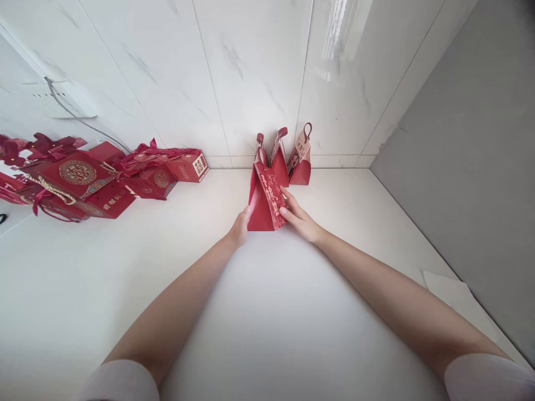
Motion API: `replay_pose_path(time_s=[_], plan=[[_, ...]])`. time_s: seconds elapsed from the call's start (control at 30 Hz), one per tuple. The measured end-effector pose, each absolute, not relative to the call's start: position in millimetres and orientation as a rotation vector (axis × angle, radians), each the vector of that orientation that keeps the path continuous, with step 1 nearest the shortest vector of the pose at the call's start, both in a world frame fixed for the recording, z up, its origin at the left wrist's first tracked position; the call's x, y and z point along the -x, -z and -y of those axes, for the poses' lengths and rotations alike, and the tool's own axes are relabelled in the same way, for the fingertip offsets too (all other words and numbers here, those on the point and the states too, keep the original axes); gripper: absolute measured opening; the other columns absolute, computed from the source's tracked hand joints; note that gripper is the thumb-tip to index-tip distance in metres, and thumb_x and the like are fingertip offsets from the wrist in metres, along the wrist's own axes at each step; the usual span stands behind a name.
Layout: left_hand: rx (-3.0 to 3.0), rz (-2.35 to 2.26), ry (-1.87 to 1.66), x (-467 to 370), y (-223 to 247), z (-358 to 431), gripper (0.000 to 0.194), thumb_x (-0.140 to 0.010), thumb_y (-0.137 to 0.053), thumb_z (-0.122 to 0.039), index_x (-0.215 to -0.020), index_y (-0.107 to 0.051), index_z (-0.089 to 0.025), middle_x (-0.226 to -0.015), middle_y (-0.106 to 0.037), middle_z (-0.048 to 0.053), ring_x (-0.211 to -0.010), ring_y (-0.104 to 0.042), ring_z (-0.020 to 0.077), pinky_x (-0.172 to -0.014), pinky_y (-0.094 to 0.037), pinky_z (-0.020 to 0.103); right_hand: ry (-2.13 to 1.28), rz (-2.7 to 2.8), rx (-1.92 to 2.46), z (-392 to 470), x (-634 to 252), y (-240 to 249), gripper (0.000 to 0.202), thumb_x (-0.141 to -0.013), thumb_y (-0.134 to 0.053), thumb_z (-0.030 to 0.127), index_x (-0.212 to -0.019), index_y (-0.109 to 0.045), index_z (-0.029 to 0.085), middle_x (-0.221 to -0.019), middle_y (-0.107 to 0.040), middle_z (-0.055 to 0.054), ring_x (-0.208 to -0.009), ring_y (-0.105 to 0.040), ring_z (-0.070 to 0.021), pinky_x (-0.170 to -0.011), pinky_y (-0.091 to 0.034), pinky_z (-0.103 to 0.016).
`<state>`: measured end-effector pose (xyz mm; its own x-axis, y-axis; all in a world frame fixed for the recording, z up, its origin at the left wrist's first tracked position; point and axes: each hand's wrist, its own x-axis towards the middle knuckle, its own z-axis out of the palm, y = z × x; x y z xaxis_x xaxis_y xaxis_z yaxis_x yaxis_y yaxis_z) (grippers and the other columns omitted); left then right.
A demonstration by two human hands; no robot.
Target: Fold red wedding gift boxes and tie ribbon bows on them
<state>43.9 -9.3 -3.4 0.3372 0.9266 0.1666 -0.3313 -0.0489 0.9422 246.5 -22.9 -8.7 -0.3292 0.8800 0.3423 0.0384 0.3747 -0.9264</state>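
A red paper gift box (262, 209) with gold lettering on its sloping right panel stands upright between my two hands. Its triangular side facing me looks hollow. My left hand (239, 225) grips the lower left edge, the thumb showing and the other fingers hidden. On the right panel, my right hand (303, 218) presses with thumb and fingertips. Just behind are two similar boxes with loop handles: a middle red box (281, 167) and a right-hand box (301, 167). A ribbon loop (259, 139) rises behind the held box; which box it belongs to I cannot tell.
A heap of red gift boxes (104, 203) with ribbons and cord handles lies on the white table (267, 323) at the left. Tiled wall (259, 72) closes off the back, with a grey cable (79, 120). A grey panel (472, 156) and a white sheet (451, 292) are at right.
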Motion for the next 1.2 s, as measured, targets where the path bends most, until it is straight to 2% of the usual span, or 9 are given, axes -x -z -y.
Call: replay_pose_path(time_s=[0.07,0.2,0.3,0.37,0.5,0.6,0.73,0.87,1.2], plan=[[-1.126,-0.661,-1.172,-41.4,3.3,4.7,0.051,-0.085,-0.055,-0.056,-0.119,-0.064,-0.018,-0.123,-0.067,0.009,-0.124,-0.056,0.0299,-0.106,-0.044,0.042,-1.062,1.605,0.881,20.9,-245.5,11.0,0.077,-0.093,-0.053,0.056,-0.156,-0.015,0.032,-0.157,-0.033,-0.004,-0.143,-0.033,-0.0224,-0.122,-0.020,-0.044],[-1.135,-0.838,-1.284,-33.9,-0.6,-3.7,0.048,-0.078,-0.070,-0.040,-0.122,-0.056,-0.027,-0.110,-0.071,0.003,-0.100,-0.067,0.0252,-0.089,-0.052,0.039,-1.012,1.521,0.937,16.6,-244.3,14.8,0.086,-0.088,-0.061,0.055,-0.155,-0.013,0.030,-0.144,-0.048,-0.011,-0.125,-0.052,-0.0260,-0.105,-0.045,-0.047],[-1.138,-0.791,-1.355,-34.8,-4.6,-1.8,0.051,-0.088,-0.049,-0.063,-0.126,-0.055,-0.030,-0.119,-0.068,0.003,-0.106,-0.065,0.0239,-0.088,-0.051,0.036,-0.997,1.556,0.973,16.1,-243.9,15.3,0.080,-0.087,-0.062,0.055,-0.152,-0.024,0.028,-0.138,-0.051,-0.013,-0.113,-0.058,-0.0262,-0.093,-0.053,-0.045],[-1.158,-0.712,-1.381,-38.4,-7.0,2.4,0.057,-0.088,-0.042,-0.069,-0.124,-0.056,-0.028,-0.126,-0.064,0.005,-0.115,-0.061,0.0245,-0.092,-0.050,0.035,-0.982,1.591,1.000,17.4,-243.6,14.6,0.080,-0.086,-0.064,0.055,-0.150,-0.027,0.026,-0.135,-0.053,-0.013,-0.108,-0.060,-0.0261,-0.090,-0.054,-0.044],[-1.184,-0.751,-1.308,-43.6,-9.7,8.0,0.043,-0.085,-0.063,-0.052,-0.117,-0.057,-0.023,-0.121,-0.065,0.007,-0.110,-0.063,0.0255,-0.090,-0.051,0.036,-1.021,1.646,0.949,20.5,-244.0,12.5,0.076,-0.086,-0.064,0.054,-0.148,-0.029,0.025,-0.136,-0.055,-0.011,-0.117,-0.058,-0.0270,-0.098,-0.050,-0.045],[-1.175,-0.794,-1.274,-43.7,-10.3,7.9,0.040,-0.088,-0.059,-0.050,-0.115,-0.059,-0.020,-0.118,-0.066,0.008,-0.108,-0.063,0.0253,-0.089,-0.052,0.036,-1.139,1.628,0.850,20.5,-245.1,10.8,0.060,-0.091,-0.057,0.055,-0.139,-0.038,0.024,-0.135,-0.057,-0.009,-0.123,-0.055,-0.0244,-0.107,-0.044,-0.043],[-1.144,-0.784,-1.246,-43.4,-11.7,7.4,0.042,-0.089,-0.058,-0.051,-0.117,-0.059,-0.020,-0.122,-0.066,0.009,-0.110,-0.063,0.0266,-0.093,-0.051,0.037,-1.182,1.603,0.832,19.5,-246.2,9.2,0.046,-0.094,-0.052,0.055,-0.127,-0.046,0.024,-0.133,-0.059,-0.007,-0.120,-0.057,-0.0224,-0.106,-0.043,-0.040],[-1.106,-0.779,-1.228,-44.3,-13.5,8.0,0.045,-0.088,-0.060,-0.050,-0.120,-0.060,-0.020,-0.123,-0.066,0.009,-0.111,-0.063,0.0274,-0.095,-0.050,0.039,-1.157,1.603,0.872,20.2,-246.5,8.3,0.045,-0.094,-0.052,0.055,-0.128,-0.048,0.025,-0.132,-0.060,-0.006,-0.114,-0.060,-0.0220,-0.106,-0.042,-0.040],[-1.002,-0.780,-1.210,-42.5,-10.0,3.8,0.044,-0.088,-0.061,-0.049,-0.119,-0.063,-0.018,-0.117,-0.070,0.009,-0.112,-0.065,0.0270,-0.102,-0.048,0.040,-1.118,1.637,0.879,21.8,-249.1,6.5,0.049,-0.096,-0.046,0.058,-0.131,-0.047,0.024,-0.133,-0.059,-0.007,-0.120,-0.056,-0.0237,-0.107,-0.039,-0.040]])
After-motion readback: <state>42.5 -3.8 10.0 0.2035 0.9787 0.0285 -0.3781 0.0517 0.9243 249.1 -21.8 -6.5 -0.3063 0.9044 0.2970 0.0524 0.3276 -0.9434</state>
